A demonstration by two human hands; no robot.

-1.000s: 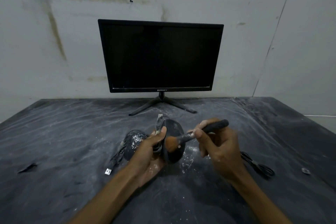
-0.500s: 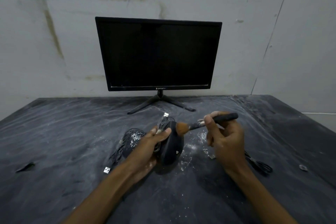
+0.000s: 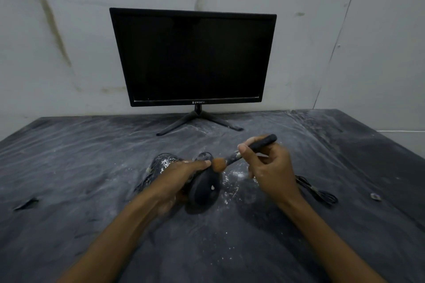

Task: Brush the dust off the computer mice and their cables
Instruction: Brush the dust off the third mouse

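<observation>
Mid-frame: left hand [image 3: 181, 179] grips mouse [image 3: 203, 193], tilted up off desk [image 3: 69, 190]. Right hand [image 3: 269, 167] pinches brush [image 3: 232, 157], bristles on mouse's top end. Brushing 1st mouse; 2nd mouse [image 3: 164, 163], dusty, just behind; needs doing next, w/ cables.

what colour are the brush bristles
Orange-brown bristles, clearest in the head view.

Dim, flat, cool-grey throughout; no clear light source in view. Soft shadow under the mouse [image 3: 202, 193] and hands on the dark surface [image 3: 69, 167]. Faint sheen across the far surface, no hard glare. Motion blur on the left hand [image 3: 177, 179] and forearm; right hand [image 3: 269, 172] sharper. Wide-angle bending at the edges, wall lines and monitor [image 3: 193, 57] leaning. White dust specks bright against the dark.
</observation>
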